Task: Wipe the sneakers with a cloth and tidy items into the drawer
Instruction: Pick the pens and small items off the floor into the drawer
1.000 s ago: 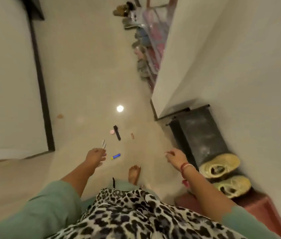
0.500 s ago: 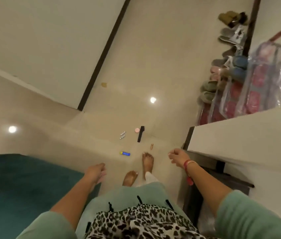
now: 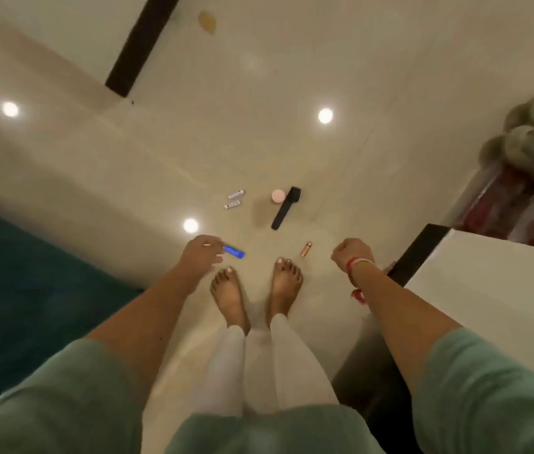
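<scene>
Left grip (image 3: 201, 255) slack, apart; right grip (image 3: 352, 253) balled together; floor (image 3: 259, 152) between teal rug (image 3: 29, 290) and white counter (image 3: 504, 296).

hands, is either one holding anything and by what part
Nothing seems held. The left hand hangs loosely curled; the blue tube by its fingertips lies on the floor. The right hand is curled, with nothing showing in it.

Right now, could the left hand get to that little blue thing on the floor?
Probably yes, after bending down. The left hand is open right by the blue item with nothing between them, but it likely hangs well above the floor.
</scene>
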The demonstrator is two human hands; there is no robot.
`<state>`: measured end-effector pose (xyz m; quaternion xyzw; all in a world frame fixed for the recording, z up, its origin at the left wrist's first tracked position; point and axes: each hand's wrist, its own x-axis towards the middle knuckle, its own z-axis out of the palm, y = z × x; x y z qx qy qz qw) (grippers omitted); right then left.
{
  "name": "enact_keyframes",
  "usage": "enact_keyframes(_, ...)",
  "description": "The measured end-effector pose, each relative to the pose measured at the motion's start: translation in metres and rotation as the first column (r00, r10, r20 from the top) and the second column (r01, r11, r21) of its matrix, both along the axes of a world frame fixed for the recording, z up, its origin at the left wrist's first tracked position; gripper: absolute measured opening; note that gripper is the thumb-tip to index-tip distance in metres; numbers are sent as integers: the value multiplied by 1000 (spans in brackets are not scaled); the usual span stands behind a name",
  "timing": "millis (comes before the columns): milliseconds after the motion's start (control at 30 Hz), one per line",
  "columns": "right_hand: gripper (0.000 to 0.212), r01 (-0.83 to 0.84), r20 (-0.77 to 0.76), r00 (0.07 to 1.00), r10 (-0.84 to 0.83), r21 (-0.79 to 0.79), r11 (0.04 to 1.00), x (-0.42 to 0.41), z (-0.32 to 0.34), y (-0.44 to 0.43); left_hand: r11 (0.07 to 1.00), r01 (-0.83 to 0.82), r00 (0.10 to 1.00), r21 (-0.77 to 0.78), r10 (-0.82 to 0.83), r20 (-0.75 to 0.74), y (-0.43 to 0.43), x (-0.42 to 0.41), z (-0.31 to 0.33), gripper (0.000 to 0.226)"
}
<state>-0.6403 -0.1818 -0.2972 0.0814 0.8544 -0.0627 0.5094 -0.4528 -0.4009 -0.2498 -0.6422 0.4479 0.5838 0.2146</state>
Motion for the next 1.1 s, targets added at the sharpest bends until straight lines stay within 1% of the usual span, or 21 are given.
enact_keyframes(33, 18, -38, 37, 999, 36, 61, 997, 0, -19, 1, 1000, 27, 1000, 15, -27, 3, 10, 5, -25, 9)
enact_keyframes(67, 16, -31, 47, 998, 28, 65, 997, 19, -58, 2, 998, 52, 999, 33, -53, 6, 21, 11, -50, 7)
enact_keyframes(100, 19, -58, 5, 998, 58, 61, 996, 32, -111, 14, 996, 65, 998, 53, -66, 17, 31, 17, -72, 6)
enact_keyframes(167, 39, -84, 50, 995, 81, 46, 995, 54, -196, 40, 996, 45, 998, 79, -47, 34, 51, 31, -108, 8)
enact_keyframes(200, 48, -46, 45, 998, 44, 32, 998, 61, -223, 43, 995, 33, 999, 92, -36, 38, 58, 36, -122, 6)
enact_keyframes(233, 46, 0, 39, 999, -1, 22, 1000, 70, -227, 39, 994, 29, 998, 106, -34, 43, 64, 39, -131, 6)
enact_keyframes(267, 38, 136, -10, 991, -136, 30, 990, 73, -216, 26, 993, 22, 999, 114, -28, 47, 67, 43, -140, 7)
enact_keyframes(300, 33, 204, -62, 977, -202, 32, 978, 72, -200, 7, 993, 17, 998, 117, -23, 50, 68, 46, -147, 8)
enact_keyframes(333, 30, 219, -140, 968, -210, 53, 974, 70, -197, -2, 993, 4, 998, 118, -12, 63, 67, 50, -155, 11)
enact_keyframes(367, 28, 221, -175, 962, -208, 61, 973, 61, -195, -3, 994, -19, 997, 110, 10, 82, 65, 53, -160, 12)
enact_keyframes(400, 26, 201, -216, 958, -190, 32, 979, 71, -207, -3, 994, -48, 994, 100, 38, 98, 60, 56, -164, 11)
enact_keyframes(433, 24, 190, -224, 959, -176, 42, 981, 69, -205, -6, 994, -64, 993, 93, 54, 106, 55, 57, -167, 8)
enact_keyframes(533, 23, 204, -212, 956, -205, -27, 979, 69, -187, -12, 991, -106, 993, 84, 100, 70, 41, 53, -162, 7)
enact_keyframes(600, 20, 275, -195, 936, -293, -115, 955, 70, -165, -22, 986, -148, 989, 80, 145, 42, 31, 47, -152, 9)
enact_keyframes(700, 18, 346, -44, 926, -375, -294, 891, 96, -122, -50, 962, -246, 969, 115, 248, 0, 22, 39, -136, 9)
enact_keyframes(733, 16, 355, 9, 924, -381, -386, 851, 108, -108, -61, 957, -262, 964, 125, 265, -8, 20, 36, -134, 9)
enact_keyframes(800, 13, 323, 81, 940, -332, -525, 787, 133, -84, -85, 951, -275, 960, 144, 279, -15, 18, 30, -130, 19)
enact_keyframes(867, 11, 258, 84, 962, -260, -599, 758, 159, -71, -102, 944, -284, 953, 170, 297, -55, 18, 30, -128, 27)
enact_keyframes(967, 15, 137, 9, 985, -170, -634, 761, 185, -70, -116, 923, -361, 918, 130, 376, -125, 17, 41, -131, 31)
enact_keyframes(1033, 21, 96, 1, 992, -125, -643, 759, 196, -74, -117, 885, -452, 879, 110, 463, -110, 15, 53, -136, 36)
enact_keyframes(1100, 24, 167, 62, 984, -167, -655, 737, 205, -80, -121, 817, -562, 819, 130, 571, -54, 12, 64, -143, 39)
